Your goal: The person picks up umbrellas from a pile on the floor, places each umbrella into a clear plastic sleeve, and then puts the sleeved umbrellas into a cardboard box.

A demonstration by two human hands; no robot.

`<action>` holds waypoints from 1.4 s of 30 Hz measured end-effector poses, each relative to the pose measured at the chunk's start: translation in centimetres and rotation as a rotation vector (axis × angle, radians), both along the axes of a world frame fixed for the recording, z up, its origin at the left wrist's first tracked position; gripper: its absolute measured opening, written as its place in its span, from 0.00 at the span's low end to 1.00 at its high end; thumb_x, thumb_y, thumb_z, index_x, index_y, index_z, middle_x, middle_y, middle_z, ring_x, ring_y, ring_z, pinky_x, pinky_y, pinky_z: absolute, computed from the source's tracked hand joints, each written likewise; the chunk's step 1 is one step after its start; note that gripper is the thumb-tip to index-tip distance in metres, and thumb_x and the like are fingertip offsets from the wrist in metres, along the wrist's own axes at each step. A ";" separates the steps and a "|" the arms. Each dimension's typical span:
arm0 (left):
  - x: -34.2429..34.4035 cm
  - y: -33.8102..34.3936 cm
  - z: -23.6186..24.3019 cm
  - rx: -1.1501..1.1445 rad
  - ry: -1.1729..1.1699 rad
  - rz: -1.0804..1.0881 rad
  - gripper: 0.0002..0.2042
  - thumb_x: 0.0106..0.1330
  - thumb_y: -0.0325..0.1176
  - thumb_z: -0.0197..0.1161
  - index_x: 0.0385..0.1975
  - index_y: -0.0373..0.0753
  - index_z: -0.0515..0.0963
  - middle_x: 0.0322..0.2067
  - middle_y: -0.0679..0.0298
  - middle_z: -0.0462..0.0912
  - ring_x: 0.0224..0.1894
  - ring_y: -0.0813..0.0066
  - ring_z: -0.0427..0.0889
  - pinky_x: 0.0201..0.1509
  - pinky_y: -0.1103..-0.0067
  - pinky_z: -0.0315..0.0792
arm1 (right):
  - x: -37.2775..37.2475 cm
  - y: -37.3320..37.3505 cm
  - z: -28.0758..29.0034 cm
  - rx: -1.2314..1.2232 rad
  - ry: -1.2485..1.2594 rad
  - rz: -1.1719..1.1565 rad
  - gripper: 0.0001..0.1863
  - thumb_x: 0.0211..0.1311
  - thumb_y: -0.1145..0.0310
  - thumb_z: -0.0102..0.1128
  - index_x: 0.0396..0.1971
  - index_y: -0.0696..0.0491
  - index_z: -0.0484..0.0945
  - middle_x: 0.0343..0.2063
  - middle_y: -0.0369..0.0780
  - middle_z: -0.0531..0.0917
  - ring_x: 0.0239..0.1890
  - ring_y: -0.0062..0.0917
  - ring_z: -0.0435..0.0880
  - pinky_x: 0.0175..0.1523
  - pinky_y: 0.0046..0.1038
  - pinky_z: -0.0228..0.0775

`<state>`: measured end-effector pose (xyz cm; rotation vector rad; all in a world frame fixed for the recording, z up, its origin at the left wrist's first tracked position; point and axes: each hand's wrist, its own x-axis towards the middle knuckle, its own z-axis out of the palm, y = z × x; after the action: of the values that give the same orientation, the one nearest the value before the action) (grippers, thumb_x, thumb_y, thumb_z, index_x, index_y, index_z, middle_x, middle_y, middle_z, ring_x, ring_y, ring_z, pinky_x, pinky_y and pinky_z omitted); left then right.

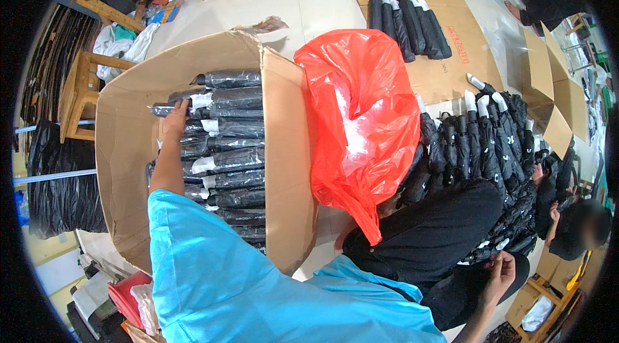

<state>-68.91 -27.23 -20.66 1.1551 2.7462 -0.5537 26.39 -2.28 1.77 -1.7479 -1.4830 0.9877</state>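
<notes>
My left hand (175, 114) is inside a large open cardboard box (287, 149), its fingers closed on a black plastic-wrapped umbrella (161, 109) at the upper left of the stack. Rows of similar wrapped umbrellas (235, 162) with white tags fill the box. A big red plastic bag (354, 104) lies just right of the box. My right hand (500, 272) is by my dark-trousered knee, fingers pinched together; whatever they may hold is too small to make out. Near it is a heap of folded black umbrellas (490, 149), some with white sleeves.
A row of black umbrellas (406, 27) lies on flat cardboard (464, 53). Other people (567, 233) sit at the right, one person's hand at the heap. Open cartons (541, 78) stand behind them. Wooden frames (84, 104) and dark stacked material (58, 182) are at the left.
</notes>
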 end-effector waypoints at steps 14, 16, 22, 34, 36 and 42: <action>-2.9 -7.4 4.0 0.220 0.124 0.411 0.22 0.80 0.40 0.56 0.68 0.46 0.62 0.60 0.43 0.79 0.54 0.38 0.85 0.55 0.51 0.80 | -0.6 1.7 1.2 -0.044 -0.061 0.063 0.08 0.80 0.66 0.61 0.43 0.55 0.80 0.32 0.31 0.81 0.31 0.12 0.75 0.38 0.17 0.66; -4.2 -8.9 5.6 0.300 0.196 0.456 0.25 0.79 0.47 0.57 0.66 0.37 0.65 0.56 0.38 0.81 0.55 0.37 0.85 0.56 0.49 0.77 | -1.0 2.2 1.4 -0.022 -0.060 0.071 0.08 0.80 0.66 0.61 0.42 0.55 0.80 0.31 0.31 0.80 0.31 0.12 0.74 0.37 0.17 0.65; -7.7 -10.1 7.5 0.648 -0.098 0.768 0.26 0.77 0.55 0.58 0.44 0.31 0.77 0.31 0.47 0.86 0.29 0.53 0.85 0.34 0.62 0.77 | -2.2 3.3 0.7 -0.006 -0.036 0.065 0.07 0.79 0.67 0.61 0.43 0.55 0.80 0.32 0.31 0.80 0.30 0.11 0.72 0.36 0.17 0.64; -4.6 1.4 -8.9 1.469 -0.682 1.340 0.19 0.78 0.37 0.64 0.57 0.31 0.67 0.43 0.48 0.81 0.36 0.56 0.86 0.31 0.61 0.89 | -1.3 1.6 1.5 -0.013 0.047 0.107 0.07 0.79 0.68 0.62 0.45 0.56 0.80 0.32 0.32 0.81 0.31 0.13 0.75 0.38 0.18 0.68; -6.0 2.1 -10.4 1.526 -0.581 1.516 0.16 0.76 0.29 0.63 0.56 0.29 0.68 0.43 0.45 0.82 0.37 0.53 0.87 0.33 0.62 0.90 | -1.0 1.0 1.6 -0.013 0.008 0.094 0.07 0.78 0.67 0.62 0.45 0.56 0.80 0.32 0.33 0.81 0.31 0.14 0.76 0.38 0.18 0.69; -11.6 -0.3 -12.2 1.672 -0.848 1.433 0.12 0.79 0.25 0.52 0.54 0.25 0.71 0.46 0.43 0.82 0.41 0.49 0.87 0.40 0.60 0.90 | -1.1 -0.7 1.7 -0.014 -0.024 -0.034 0.09 0.79 0.65 0.62 0.43 0.56 0.80 0.32 0.32 0.81 0.30 0.14 0.75 0.38 0.19 0.69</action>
<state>-80.54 -27.53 -32.83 -0.7532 1.8687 1.9296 25.29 -3.00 3.45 -1.7945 -1.4594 0.9650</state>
